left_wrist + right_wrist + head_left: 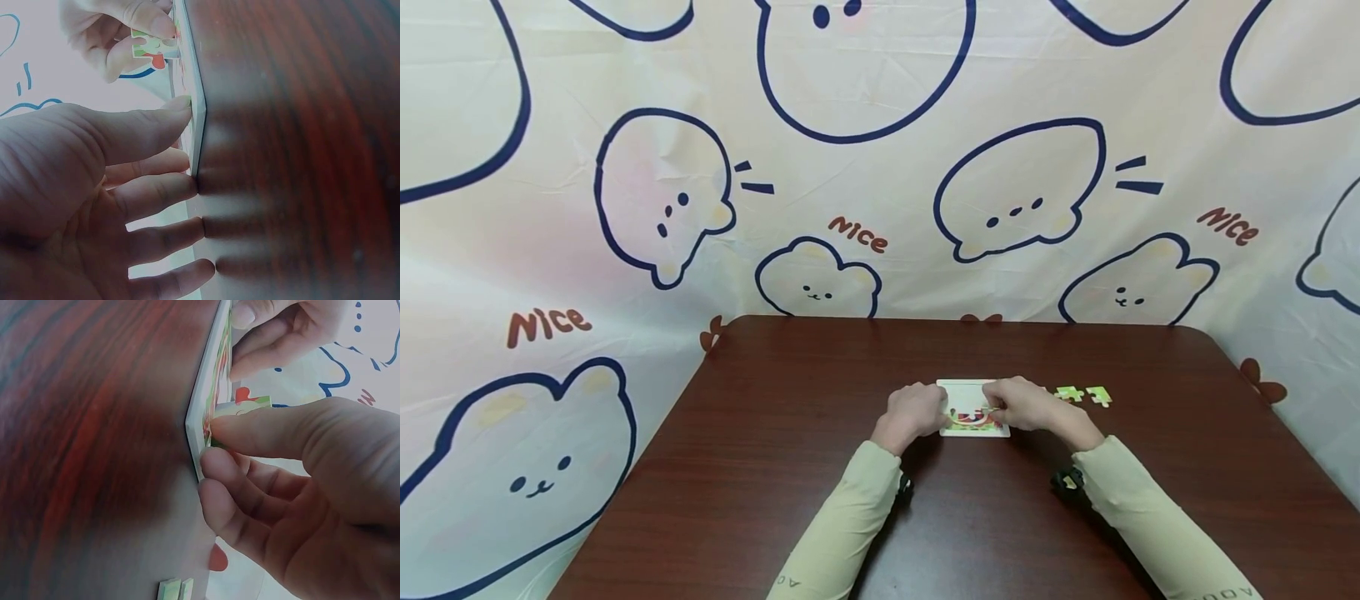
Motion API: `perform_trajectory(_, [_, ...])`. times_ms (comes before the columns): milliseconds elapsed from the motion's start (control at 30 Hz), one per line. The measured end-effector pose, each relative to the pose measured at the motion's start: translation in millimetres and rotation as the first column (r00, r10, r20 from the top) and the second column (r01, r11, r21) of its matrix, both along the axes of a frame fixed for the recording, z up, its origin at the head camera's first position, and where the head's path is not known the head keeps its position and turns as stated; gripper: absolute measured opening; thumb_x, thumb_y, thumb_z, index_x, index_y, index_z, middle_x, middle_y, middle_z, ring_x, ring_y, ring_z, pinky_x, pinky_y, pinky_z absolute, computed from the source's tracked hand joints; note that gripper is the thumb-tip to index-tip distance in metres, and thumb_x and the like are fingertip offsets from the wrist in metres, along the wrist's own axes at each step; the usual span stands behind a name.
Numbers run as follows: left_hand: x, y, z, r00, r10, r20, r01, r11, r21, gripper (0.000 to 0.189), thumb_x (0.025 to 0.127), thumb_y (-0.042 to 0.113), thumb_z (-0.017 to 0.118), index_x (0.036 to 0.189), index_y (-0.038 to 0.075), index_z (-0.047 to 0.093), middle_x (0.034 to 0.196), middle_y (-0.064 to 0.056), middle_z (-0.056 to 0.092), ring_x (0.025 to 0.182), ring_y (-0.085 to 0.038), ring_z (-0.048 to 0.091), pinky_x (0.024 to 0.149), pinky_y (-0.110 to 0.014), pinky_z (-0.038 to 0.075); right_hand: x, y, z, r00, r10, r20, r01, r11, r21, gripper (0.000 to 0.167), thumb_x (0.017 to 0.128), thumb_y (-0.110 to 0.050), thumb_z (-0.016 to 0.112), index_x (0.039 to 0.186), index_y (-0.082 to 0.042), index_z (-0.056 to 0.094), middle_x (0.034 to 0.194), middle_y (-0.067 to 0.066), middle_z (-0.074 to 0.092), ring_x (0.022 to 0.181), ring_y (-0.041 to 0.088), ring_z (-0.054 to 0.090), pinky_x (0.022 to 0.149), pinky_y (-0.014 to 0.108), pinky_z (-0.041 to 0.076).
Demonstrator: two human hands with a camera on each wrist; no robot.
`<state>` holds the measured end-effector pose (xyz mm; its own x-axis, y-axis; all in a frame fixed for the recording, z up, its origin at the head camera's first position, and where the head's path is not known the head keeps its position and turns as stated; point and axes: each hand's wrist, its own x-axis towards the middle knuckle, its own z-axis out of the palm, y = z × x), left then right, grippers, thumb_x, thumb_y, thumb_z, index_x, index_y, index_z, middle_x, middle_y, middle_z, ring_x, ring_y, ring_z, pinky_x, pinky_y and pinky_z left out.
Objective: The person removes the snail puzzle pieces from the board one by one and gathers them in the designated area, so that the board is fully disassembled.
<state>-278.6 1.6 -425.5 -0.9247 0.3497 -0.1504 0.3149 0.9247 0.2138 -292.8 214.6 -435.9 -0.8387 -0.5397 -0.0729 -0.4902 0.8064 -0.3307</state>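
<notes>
A flat puzzle board (962, 393) with a white rim lies on the table; coloured pieces fill its near part, and its far part shows white. At its left side is my left hand (917, 408), thumb tip on the board's face and the straight, spread fingers at its edge and on the tabletop. My right hand (1028, 403) is over the board's right side and pinches a puzzle piece (147, 47), green and white with a red knob, which stands upright on the board. The right fingers partly hide this piece in the right wrist view.
Green puzzle pieces (1099, 396) lie on the brown table (805, 375) just right of the board, partly behind the right wrist. A light cloth (910, 192) with bear outlines hangs behind the table and along its sides.
</notes>
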Motion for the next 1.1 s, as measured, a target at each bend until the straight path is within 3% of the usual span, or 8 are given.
perform_trajectory(133, [-0.7,-0.1,0.6,1.000,-0.003,-0.009,0.003,1.000,0.000,0.028,0.087,0.038,0.073,0.107,0.019,0.070,0.073,0.003,0.057,0.065,-0.015,0.051,0.055,-0.030,0.039,-0.5,1,-0.2,1.000,0.007,-0.028,-0.007,1.000,-0.003,0.029,0.088,-0.015,0.072,0.072,-0.019,0.049,0.065,-0.006,0.046,0.059,0.010,0.043,0.052,0.024,0.032])
perform_trajectory(300, [-0.2,-0.3,0.4,1.000,-0.011,-0.018,0.011,1.000,0.005,0.026,0.087,0.038,0.073,0.105,0.019,0.070,0.073,0.002,0.056,0.065,-0.014,0.050,0.054,-0.030,0.038,0.1,6,6.8,1.000,-0.019,0.009,0.020,0.999,-0.045,0.025,0.090,-0.016,0.070,0.075,-0.018,0.050,0.067,-0.004,0.050,0.057,0.011,0.046,0.052,0.025,0.038])
perform_trajectory(533, [0.6,1.4,-1.0,0.999,-0.026,-0.028,0.027,1.000,0.002,0.027,0.087,0.039,0.073,0.106,0.020,0.070,0.073,0.003,0.057,0.064,-0.013,0.049,0.053,-0.029,0.038,7.2,27,20.0,0.991,-0.102,0.082,0.112,0.986,-0.122,0.019,0.092,-0.012,0.066,0.080,-0.015,0.051,0.073,0.000,0.059,0.057,0.014,0.052,0.050,0.028,0.042])
perform_trajectory(700, [1.4,1.4,-1.1,0.999,-0.029,-0.028,0.029,1.000,-0.001,0.028,0.087,0.039,0.073,0.107,0.020,0.070,0.073,0.003,0.057,0.064,-0.013,0.050,0.053,-0.029,0.039,11.3,43,21.4,0.983,-0.144,0.111,0.159,0.977,-0.141,0.017,0.093,-0.012,0.065,0.083,-0.015,0.052,0.076,0.003,0.061,0.054,0.015,0.054,0.047,0.029,0.043])
perform_trajectory(1100, [0.0,-1.2,-1.1,0.999,-0.011,-0.034,0.011,1.000,0.005,0.022,0.086,0.037,0.073,0.100,0.020,0.069,0.072,0.003,0.056,0.064,-0.013,0.050,0.054,-0.030,0.038,22.9,78,26.2,0.982,-0.156,0.104,0.174,0.965,-0.195,0.004,0.098,-0.017,0.060,0.094,-0.015,0.058,0.081,0.006,0.066,0.063,0.019,0.061,0.052,0.030,0.048])
